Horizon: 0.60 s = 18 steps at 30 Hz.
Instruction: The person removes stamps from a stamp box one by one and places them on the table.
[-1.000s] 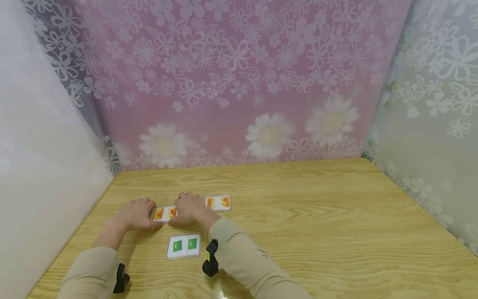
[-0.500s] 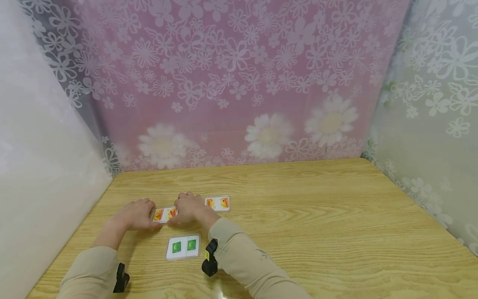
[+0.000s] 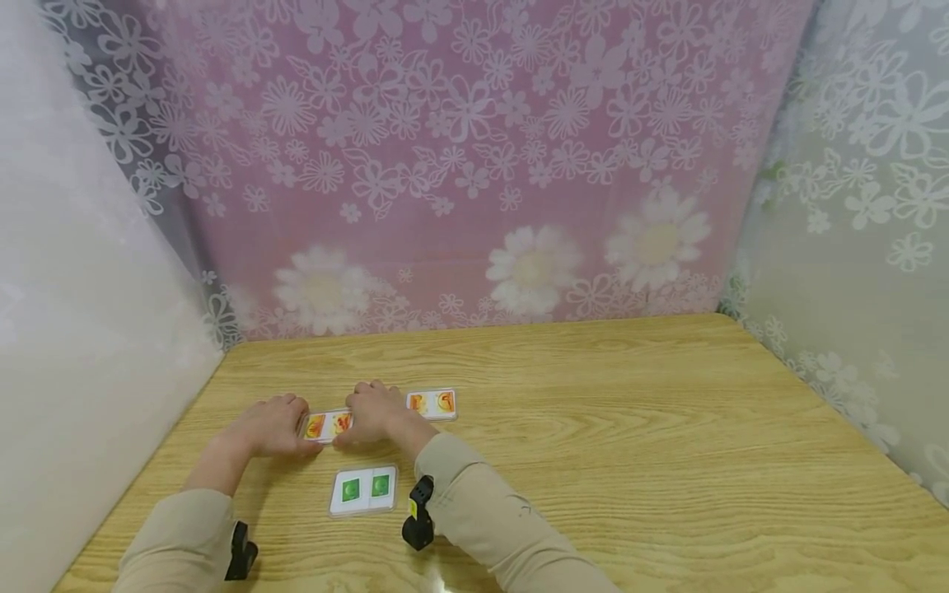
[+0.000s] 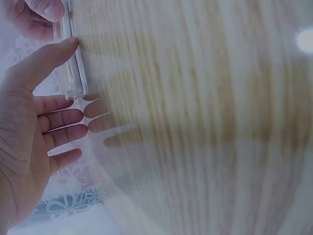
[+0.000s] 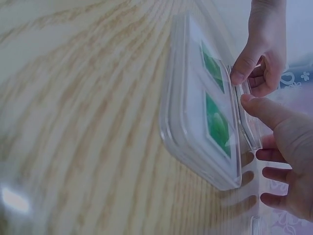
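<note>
Left hand: Beyond the green case and to its left, the left hand pinches one end of a plastic case between thumb and fingers. A short, edge-only hold like this could let the slick rim slip free.

Held case: Beyond the green case and a little left, the held case, orange pictures up, spans the two hands. Uneven pressure from its ends could twist it or pop it loose; whether it rests fully on the table is hard to tell.

Green case: The landmark, the green case lies flat on the near side of both hands, touched by neither. A grip that fails toward the person could send the held case into it.

Right hand: Just beyond the green case, the right hand is clamped on the held case's other end, thumb on the near edge, outer fingers spread.

Wrist camera: Close by the green case's right side, the wrist camera hangs from the sleeve. A low pull of the forearm could knock the case askew.

Loose case: Beyond the green case and to its right, the loose case lies beside the right hand's outer fingers; contact is unclear. A sideways swing could nudge it.
</note>
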{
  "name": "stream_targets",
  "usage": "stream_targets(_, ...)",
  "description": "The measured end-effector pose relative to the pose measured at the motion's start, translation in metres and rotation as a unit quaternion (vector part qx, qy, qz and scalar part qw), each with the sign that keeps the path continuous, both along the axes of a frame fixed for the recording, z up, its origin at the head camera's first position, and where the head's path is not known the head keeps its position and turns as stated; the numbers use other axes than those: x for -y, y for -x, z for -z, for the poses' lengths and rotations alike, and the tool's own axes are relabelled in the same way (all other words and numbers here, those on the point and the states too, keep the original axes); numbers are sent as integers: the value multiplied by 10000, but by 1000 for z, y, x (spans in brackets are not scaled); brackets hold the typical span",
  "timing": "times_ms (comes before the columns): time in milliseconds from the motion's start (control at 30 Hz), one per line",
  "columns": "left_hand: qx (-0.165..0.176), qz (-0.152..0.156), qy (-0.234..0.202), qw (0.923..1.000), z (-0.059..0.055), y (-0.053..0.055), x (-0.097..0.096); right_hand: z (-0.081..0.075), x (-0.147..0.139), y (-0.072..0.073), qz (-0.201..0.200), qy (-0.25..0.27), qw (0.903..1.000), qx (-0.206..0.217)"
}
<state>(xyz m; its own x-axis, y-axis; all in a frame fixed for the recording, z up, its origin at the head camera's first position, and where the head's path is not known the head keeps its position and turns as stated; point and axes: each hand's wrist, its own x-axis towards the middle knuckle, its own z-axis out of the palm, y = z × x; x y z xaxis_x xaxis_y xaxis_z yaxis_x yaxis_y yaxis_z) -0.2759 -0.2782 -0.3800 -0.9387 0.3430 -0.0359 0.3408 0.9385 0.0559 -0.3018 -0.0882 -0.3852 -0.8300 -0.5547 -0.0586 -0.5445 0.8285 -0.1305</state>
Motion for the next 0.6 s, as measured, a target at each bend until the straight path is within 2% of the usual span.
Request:
stream_targets(267, 37, 71, -33, 10000, -2, -5, 1, -3, -8, 0, -61, 51, 9999, -78)
stream_targets(600, 137, 56, -63, 9999, -6, -6, 0, -7, -23, 13, -219, 114, 9996, -129)
